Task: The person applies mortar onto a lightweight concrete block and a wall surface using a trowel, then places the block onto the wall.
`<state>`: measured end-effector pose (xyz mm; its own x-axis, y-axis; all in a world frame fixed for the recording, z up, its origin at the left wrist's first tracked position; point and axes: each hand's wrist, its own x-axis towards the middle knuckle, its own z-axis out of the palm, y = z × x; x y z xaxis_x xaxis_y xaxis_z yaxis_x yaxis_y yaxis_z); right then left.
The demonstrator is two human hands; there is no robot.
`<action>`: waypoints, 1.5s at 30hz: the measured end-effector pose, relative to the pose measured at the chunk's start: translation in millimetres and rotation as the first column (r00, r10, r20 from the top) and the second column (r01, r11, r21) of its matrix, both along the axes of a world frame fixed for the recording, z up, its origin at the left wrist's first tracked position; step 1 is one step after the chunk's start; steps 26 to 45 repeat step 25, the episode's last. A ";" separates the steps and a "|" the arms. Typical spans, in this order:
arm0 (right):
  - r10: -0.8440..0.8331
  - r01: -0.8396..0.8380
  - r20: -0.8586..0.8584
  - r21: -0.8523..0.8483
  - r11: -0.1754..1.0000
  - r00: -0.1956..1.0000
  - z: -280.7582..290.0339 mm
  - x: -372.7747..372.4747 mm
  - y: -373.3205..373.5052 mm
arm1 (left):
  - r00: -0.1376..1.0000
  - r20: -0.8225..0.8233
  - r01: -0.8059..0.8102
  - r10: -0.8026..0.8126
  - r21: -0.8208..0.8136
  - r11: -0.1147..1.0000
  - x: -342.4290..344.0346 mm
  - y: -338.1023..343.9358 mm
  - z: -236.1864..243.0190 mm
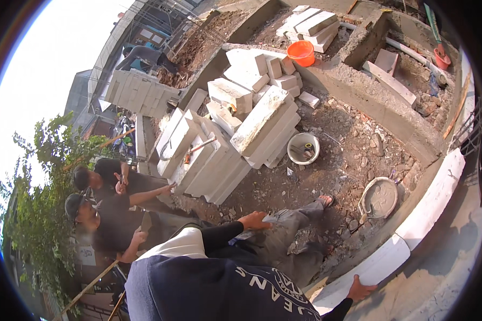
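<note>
My right hand rests at the outer edge of a white block on the low wall, with its thumb and fingers spread. This block meets another long white block end to end. My left hand is over my grey trousers near the knee, its fingers stretched out, and I see nothing held in it. On the dirt between the wall and the block stack stands a round tub of wet grey mortar. A pale bucket holding tools stands farther off.
A big stack of white blocks fills the middle, with a hammer on top. Two people in dark shirts are at the left. An orange bucket stands by a concrete footing. Rubble covers the ground.
</note>
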<state>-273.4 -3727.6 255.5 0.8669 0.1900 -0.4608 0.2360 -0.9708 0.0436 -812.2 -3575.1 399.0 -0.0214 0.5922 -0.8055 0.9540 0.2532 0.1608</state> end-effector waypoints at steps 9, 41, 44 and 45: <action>-0.030 0.030 -0.002 0.047 0.998 1.000 22.1 10.7 -54.0 | 0.987 0.134 -0.093 0.091 0.012 0.996 16.2 -3.5 -17.3; -0.118 0.132 -0.137 0.100 0.986 0.984 30.7 4.1 9.2 | 0.887 0.427 0.222 -0.175 -0.063 0.973 151.7 119.1 -78.5; -0.118 0.132 -0.137 0.100 0.986 0.984 30.7 4.1 9.2 | 0.887 0.427 0.222 -0.175 -0.063 0.973 151.7 119.1 -78.5; -0.118 0.132 -0.137 0.100 0.986 0.984 30.7 4.1 9.2 | 0.887 0.427 0.222 -0.175 -0.063 0.973 151.7 119.1 -78.5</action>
